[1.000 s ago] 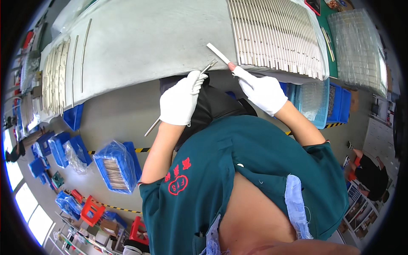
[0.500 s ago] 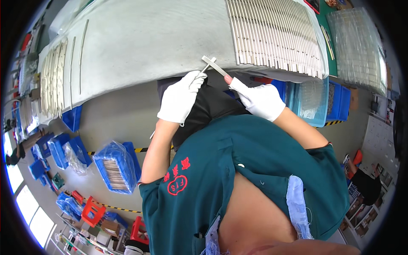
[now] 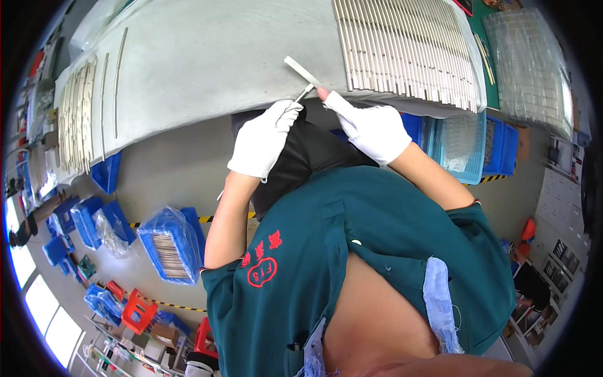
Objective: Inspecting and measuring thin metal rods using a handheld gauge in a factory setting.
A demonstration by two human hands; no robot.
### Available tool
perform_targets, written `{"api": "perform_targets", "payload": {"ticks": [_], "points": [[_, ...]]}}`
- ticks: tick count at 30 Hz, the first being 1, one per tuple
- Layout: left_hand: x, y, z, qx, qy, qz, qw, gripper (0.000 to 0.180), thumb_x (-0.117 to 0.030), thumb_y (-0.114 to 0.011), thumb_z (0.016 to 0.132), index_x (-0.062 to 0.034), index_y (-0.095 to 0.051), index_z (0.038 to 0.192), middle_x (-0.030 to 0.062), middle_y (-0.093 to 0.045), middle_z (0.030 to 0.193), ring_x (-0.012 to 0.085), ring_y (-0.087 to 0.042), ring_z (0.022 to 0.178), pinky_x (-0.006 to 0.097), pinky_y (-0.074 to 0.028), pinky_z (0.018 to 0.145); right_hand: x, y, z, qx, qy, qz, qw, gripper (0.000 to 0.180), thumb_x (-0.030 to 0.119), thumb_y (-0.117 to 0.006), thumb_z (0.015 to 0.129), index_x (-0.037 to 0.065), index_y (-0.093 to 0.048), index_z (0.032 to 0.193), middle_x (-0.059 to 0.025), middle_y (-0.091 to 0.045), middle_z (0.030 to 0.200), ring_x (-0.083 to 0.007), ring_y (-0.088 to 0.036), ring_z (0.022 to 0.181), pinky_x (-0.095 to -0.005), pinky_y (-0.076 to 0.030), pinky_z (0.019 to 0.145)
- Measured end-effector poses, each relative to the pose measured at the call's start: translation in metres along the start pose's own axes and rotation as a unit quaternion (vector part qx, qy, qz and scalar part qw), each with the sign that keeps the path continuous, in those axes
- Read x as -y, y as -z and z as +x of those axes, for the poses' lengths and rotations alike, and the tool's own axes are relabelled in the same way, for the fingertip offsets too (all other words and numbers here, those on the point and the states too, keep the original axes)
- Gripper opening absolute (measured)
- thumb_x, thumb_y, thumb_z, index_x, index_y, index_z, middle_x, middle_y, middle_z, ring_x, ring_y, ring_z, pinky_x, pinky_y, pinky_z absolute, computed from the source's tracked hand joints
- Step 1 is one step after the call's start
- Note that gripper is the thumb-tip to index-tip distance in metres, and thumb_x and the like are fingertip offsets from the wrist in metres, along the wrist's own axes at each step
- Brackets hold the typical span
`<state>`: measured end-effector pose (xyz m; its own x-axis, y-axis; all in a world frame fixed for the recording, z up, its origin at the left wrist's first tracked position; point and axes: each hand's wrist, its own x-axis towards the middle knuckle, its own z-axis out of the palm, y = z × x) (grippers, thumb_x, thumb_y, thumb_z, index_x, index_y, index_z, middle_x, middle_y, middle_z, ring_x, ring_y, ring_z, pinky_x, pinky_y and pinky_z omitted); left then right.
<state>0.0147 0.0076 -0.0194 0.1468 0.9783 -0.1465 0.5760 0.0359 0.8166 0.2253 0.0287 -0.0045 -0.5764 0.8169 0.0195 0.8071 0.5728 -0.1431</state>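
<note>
My left hand (image 3: 260,143), in a white glove, is closed around a thin metal rod (image 3: 304,93) whose end sticks out past the fingers. A flat, pale, narrow strip (image 3: 299,70) is gripped by my right hand (image 3: 378,133), also gloved in white with a bare fingertip showing. The strip lies across the rod's end and seems to touch it, over the near edge of the table (image 3: 232,56). What the strip is made of cannot be made out.
Many slim metal rods (image 3: 402,50) lie side by side at the table's right. A looser group of rods (image 3: 76,116) lies at its left. Stacked clear plastic trays (image 3: 527,69) stand far right. Blue bins (image 3: 499,147) sit below, and a bagged blue crate (image 3: 169,245) stands on the floor.
My right hand has shifted left and slightly up, sliding the strip farther up and left across the rod's end. My left hand has barely moved and still grips the rod.
</note>
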Motion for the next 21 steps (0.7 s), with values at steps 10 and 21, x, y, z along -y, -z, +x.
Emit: {"api": "perform_targets", "payload": {"ticks": [10, 21], "points": [[0.002, -0.004, 0.000, 0.012, 0.015, -0.037, 0.999, 0.023, -0.023, -0.053, 0.089, -0.0073, -0.061, 0.104, 0.0097, -0.064, 0.098, 0.0280, -0.061, 0.087, 0.031, -0.048, 0.076, -0.013, -0.012, -0.010, -0.042, 0.038, 0.020, 0.998, 0.056, 0.016, -0.050, 0.084, 0.025, -0.034, 0.137, -0.0026, -0.048, 0.047, -0.0203, -0.047, 0.036, -0.0333, -0.038, 0.036], [-0.019, -0.013, 0.001, 0.046, 0.221, -0.336, 0.914, 0.023, -0.025, -0.046, 0.093, -0.0070, -0.059, 0.100, -0.0035, -0.049, 0.060, 0.0022, -0.033, 0.043, 0.018, -0.027, 0.038, -0.011, 0.001, -0.013, 0.059, 0.001, 0.083, 0.995, 0.055, 0.023, -0.047, 0.088, 0.021, -0.028, 0.140, -0.0059, -0.051, 0.050, -0.0224, -0.050, 0.039, -0.0341, -0.041, 0.039]]}}
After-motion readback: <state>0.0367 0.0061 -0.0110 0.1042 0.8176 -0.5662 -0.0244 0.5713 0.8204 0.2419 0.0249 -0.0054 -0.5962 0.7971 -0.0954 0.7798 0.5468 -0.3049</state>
